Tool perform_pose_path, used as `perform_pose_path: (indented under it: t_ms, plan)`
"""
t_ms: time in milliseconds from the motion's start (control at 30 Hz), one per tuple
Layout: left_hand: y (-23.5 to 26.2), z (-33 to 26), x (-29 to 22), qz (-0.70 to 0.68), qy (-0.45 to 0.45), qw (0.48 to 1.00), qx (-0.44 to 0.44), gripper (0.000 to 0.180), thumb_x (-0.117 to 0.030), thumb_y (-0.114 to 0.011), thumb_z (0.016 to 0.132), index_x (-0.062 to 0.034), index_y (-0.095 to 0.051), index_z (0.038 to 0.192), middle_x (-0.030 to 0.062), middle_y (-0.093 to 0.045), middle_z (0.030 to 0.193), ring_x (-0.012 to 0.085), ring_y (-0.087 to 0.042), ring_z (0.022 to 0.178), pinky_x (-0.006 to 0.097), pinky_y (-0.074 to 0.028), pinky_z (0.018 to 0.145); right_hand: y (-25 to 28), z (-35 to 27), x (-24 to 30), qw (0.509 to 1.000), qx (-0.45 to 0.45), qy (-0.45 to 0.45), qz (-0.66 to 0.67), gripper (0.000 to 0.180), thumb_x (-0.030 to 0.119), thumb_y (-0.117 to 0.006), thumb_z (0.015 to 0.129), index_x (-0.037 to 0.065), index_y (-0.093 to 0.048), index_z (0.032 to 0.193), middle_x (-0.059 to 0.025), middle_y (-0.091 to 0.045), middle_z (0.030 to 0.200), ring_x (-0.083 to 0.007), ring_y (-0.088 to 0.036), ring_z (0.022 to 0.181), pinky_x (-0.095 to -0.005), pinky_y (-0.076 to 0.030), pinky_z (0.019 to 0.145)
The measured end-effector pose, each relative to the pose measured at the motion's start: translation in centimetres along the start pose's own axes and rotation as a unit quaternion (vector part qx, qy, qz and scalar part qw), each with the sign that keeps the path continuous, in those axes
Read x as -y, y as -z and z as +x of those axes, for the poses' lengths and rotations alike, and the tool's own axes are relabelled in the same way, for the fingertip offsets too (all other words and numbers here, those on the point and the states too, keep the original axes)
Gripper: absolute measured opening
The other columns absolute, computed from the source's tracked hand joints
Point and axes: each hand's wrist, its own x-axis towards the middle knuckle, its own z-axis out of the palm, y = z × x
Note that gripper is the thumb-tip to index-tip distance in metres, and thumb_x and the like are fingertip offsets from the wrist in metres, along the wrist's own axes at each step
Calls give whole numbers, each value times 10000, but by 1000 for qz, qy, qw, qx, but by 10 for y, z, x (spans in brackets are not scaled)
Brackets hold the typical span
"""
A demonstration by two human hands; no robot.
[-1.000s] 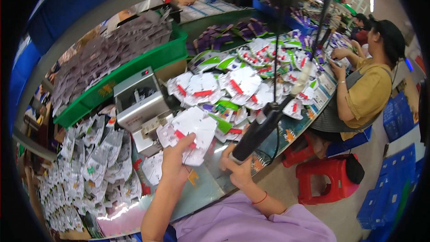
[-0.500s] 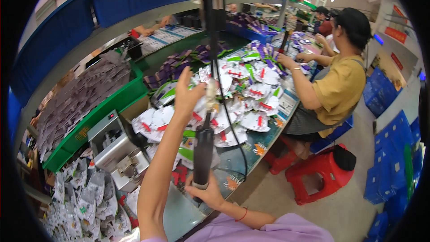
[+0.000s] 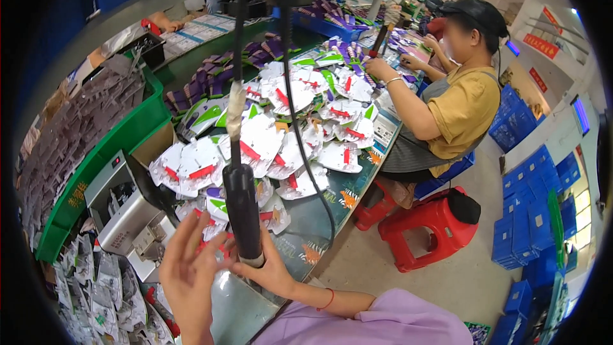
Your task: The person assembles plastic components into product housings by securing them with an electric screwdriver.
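Observation:
A black electric screwdriver [image 3: 241, 207] hangs upright in front of me from a cable, its upper part wrapped in pale tape. My right hand [image 3: 273, 275] is closed around its lower end, with the thumb near the grey collar; the tip is hidden. Just left of the tool, my left hand [image 3: 191, 271] is raised with fingers spread, and no object shows in it. Beyond both hands lies a heap of white plastic shell parts [image 3: 258, 140] with red and green pieces on them.
A silver machine [image 3: 128, 207] stands left, beside a green bin [image 3: 96, 172] of grey parts. White-grey parts [image 3: 105, 287] pile up at lower left. Purple-green parts [image 3: 207, 76] lie behind the heap. A person in yellow [image 3: 469, 102] works at right, near a red stool [image 3: 428, 227].
My left hand has come down and back from over the heap to beside the screwdriver. The right hand stays at the tool's lower end. The whole view has shifted.

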Motion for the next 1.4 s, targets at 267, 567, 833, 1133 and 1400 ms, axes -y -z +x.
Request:
perform_pose_path:
  t_ms: [267,567,833,1133,1400]
  plan:
    - [19,-44,-6,182,-45,982,-31,482,-1,-460,790,2,-358,1261,175,-466,1219,251,-550,1016,249,-484,699,-7,10,3,998,-20,39,-38,875,1,-591,759,77,27,1374,-131,-325,1262,-181,-408,1076,-291,-365,873]
    - [49,-108,35,190,44,978,-73,478,36,-445,779,20,-361,1248,196,-488,1186,257,-565,990,257,-487,684,10,-5,16,912,-41,317,-257,816,-61,-613,664,84,-196,1351,-219,-325,1289,-339,-386,1135,-399,-356,887]
    - [45,-140,73,211,-27,967,-143,309,64,-502,779,30,-526,1085,134,-624,960,201,-634,810,262,-509,645,-25,-1,33,845,196,314,-385,438,-77,-590,640,28,-556,1064,-163,-535,1036,-309,-538,870,-381,-440,741]
    - [61,-156,77,315,-138,925,-160,272,14,-560,756,-24,-570,1025,92,-630,803,197,-607,603,282,-472,522,-103,12,26,775,401,314,-375,333,-58,-597,633,31,-610,954,-139,-553,959,-284,-537,834,-351,-438,697]
    - [73,-167,80,305,-131,925,-187,226,1,-564,753,-19,-579,977,97,-626,783,220,-611,622,295,-481,528,-153,31,19,712,449,370,-394,308,-30,-592,644,32,-597,946,-132,-543,959,-281,-534,821,-343,-448,680]
